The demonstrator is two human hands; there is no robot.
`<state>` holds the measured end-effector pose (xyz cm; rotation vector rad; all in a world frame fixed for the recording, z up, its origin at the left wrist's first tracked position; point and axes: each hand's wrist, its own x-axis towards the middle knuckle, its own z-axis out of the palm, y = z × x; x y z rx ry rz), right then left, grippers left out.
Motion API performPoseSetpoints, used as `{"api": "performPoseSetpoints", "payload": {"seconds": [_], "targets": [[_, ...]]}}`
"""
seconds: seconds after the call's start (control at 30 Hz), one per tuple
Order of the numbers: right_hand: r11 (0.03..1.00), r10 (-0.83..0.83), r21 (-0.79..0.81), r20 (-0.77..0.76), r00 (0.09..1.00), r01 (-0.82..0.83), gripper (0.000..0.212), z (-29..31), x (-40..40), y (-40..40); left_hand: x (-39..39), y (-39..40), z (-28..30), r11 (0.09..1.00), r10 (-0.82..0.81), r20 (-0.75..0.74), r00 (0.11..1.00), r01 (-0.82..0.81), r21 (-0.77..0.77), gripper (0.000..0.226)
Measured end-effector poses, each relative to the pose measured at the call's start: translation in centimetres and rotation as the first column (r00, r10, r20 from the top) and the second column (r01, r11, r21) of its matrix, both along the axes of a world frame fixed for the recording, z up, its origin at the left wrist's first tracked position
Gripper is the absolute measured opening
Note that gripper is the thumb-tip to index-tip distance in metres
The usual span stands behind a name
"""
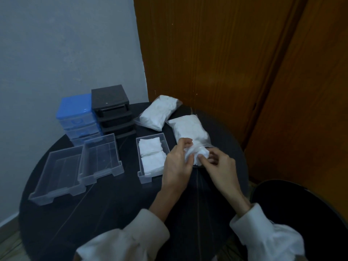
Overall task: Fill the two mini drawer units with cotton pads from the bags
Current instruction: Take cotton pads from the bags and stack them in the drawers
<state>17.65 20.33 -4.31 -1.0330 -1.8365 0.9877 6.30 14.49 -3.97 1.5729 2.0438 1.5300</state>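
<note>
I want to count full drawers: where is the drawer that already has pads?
In the head view, the filled drawer lies mid-table, just left of the left hand, right of two empty drawers.

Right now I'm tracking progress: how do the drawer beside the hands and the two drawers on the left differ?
The drawer beside the hands holds two stacks of cotton pads; the two left drawers hold nothing. It lies alone next to the left hand; the two left drawers sit side by side, touching or nearly so, near the blue drawer unit. All three are clear plastic, pulled out and resting on the black table.
</note>
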Motion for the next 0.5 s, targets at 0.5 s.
{"api": "performPoseSetpoints", "payload": {"seconds": [0.5], "targets": [[0.982, -0.114, 0.157, 0.068, 0.991, 0.102, 0.017, 0.5, 2.3, 0.0, 0.2, 0.0, 0.0, 0.999, 0.031, -0.048, 0.998, -0.032, -0.02, 0.027]]}}
